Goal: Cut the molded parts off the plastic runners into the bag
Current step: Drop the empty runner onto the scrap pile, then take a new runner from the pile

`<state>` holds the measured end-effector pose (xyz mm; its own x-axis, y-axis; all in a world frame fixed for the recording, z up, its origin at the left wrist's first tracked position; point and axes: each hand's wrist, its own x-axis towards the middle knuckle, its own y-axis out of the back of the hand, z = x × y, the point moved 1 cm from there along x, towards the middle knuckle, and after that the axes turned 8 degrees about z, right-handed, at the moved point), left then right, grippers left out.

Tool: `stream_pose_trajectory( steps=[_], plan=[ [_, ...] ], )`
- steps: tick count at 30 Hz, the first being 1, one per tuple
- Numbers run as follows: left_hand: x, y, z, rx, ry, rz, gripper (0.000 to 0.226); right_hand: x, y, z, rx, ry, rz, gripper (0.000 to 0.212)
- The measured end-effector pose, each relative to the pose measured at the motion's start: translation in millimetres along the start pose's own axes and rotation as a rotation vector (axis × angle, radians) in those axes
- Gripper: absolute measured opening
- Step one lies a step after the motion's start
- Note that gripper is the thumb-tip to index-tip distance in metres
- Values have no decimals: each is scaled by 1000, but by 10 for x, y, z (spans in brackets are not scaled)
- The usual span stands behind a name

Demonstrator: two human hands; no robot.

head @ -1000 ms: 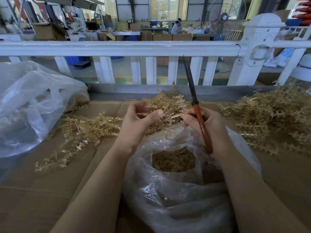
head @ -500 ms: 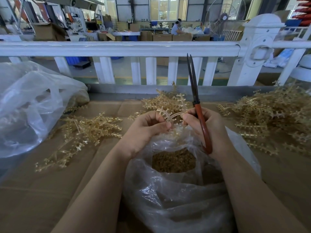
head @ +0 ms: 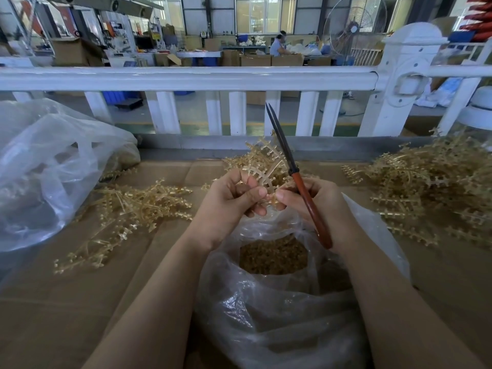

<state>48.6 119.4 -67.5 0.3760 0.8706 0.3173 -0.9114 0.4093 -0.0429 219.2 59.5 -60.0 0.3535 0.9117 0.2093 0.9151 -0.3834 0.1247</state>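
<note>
Below both hands: bag [head: 279, 315] holding cut parts [head: 273, 258]; right hand [head: 316, 201] gripping scissors [head: 306, 198]

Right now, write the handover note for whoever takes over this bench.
Left hand: pinches a runner above the bag's mouth.
Right hand: grips the scissors, blades together, pointing up; its fingers also touch the runner.
Bag: open between the forearms, cut parts lying inside.
Done: many parts already in the bag.
Left: the held runner, then the runner piles on the left, behind the hands and on the right.
</note>
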Motion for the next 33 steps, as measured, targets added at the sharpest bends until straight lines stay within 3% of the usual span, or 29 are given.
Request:
stream_pose_trajectory(
  steps=[6,10,16,18,20,22,25,29,33],
  plan=[
    [-3,15,-1,11,32,6,24,23,-13,26,-121,-17,43,7],
    [15,29,-12,-103,92,-2,29,31,-6,7,0,-50,21,28],
    [25,57,-31,-283,229,170,59,36,9,3,41,-67,-22,34],
    [27,60,-20,-281,255,195,45,28,8,-7,32,-54,-29,33],
    [11,35,-21,-244,256,146,16,15,2,-15,54,-28,-41,32],
    [-8,-3,-34,-216,273,88,4,-3,-6,-20,70,-18,-43,28],
    [-24,-21,-45,-247,297,10,30,-19,-7,-16,87,-17,-39,23],
    [-38,-49,-26,-206,252,-91,10,-18,-39,-14,42,-6,-26,21],
    [-40,-60,-48,-217,307,-88,20,6,-57,17,42,-12,-13,24]
  ],
)
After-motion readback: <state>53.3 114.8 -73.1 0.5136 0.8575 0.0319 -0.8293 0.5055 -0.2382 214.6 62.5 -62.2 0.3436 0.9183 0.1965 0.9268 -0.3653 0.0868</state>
